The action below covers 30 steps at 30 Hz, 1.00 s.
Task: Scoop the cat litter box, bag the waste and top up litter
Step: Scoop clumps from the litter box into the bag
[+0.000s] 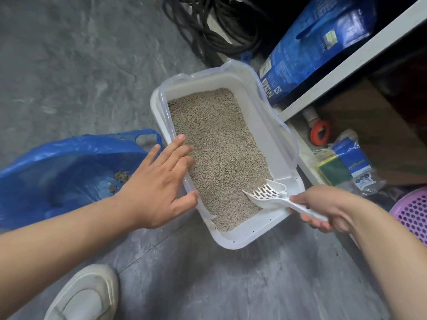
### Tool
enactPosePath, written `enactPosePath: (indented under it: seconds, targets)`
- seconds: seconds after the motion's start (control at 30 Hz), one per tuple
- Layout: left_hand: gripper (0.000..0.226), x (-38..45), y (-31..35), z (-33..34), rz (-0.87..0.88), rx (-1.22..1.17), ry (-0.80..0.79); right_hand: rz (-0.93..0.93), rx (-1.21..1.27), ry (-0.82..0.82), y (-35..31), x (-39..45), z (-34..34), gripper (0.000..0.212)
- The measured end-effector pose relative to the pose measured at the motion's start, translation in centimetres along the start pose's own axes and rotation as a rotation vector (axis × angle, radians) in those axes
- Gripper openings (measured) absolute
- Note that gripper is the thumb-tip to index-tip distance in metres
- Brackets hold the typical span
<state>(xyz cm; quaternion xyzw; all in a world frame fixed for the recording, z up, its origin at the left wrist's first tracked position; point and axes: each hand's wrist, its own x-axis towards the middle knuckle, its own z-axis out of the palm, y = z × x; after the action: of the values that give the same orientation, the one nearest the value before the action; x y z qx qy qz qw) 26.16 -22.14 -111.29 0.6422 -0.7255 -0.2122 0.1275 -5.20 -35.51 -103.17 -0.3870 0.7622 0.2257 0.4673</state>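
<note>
1. Litter box (240,241): white tray on the grey floor (69,65), set at a slant, filled with pale grains that look even and free of visible clumps.
2. Scoop (265,194): white and slotted, blade dipped into the near right corner of the litter, handle reaching out over the rim; angled low, probably to sift under the surface.
3. Right hand (323,211): fingers curled round the scoop's handle, gripping it from just outside the box for leverage.
4. Left hand (159,181): fingers spread and straight, holding nothing, laid across the left rim with fingertips over the litter; likely steadying the box against the scoop's push.
5. Blue bag (57,162): open on the floor just left of the box, a few dark clumps inside, kept near for a short carry.
6. Judged stage: scooping nearly finished, bag not yet tied, topping up still to come.
7. Blue pouch (312,47): leaning beyond the far right corner, possibly fresh litter, label unreadable.
8. Black cables (208,26) behind; purple basket (413,213) at the right edge; white shoe (87,294) near the bottom.
</note>
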Motion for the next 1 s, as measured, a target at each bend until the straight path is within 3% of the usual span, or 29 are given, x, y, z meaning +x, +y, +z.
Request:
enactPosePath:
  seconds: [0.37, 0.67, 0.83, 1.0]
  targets:
    - [0.068, -0.5, -0.6, 0.1, 0.021, 0.022, 0.008, -0.085, -0.057, -0.079, -4.2, 1.4, 2.4, 0.037]
    - [0.068, -0.4, -0.5, 0.0, 0.022, 0.016, 0.005, -0.069, -0.437, -0.08, -3.9, -2.0, 0.4, 0.03]
    - [0.066, -0.4, -0.6, 0.0, 0.03, 0.007, 0.023, -0.08, -0.364, -0.126, -2.9, -1.6, 2.4, 0.032]
    - [0.068, -0.4, -0.7, 0.2, 0.025, 0.016, 0.016, -0.174, -0.056, -0.101, -1.8, -0.8, 5.7, 0.029]
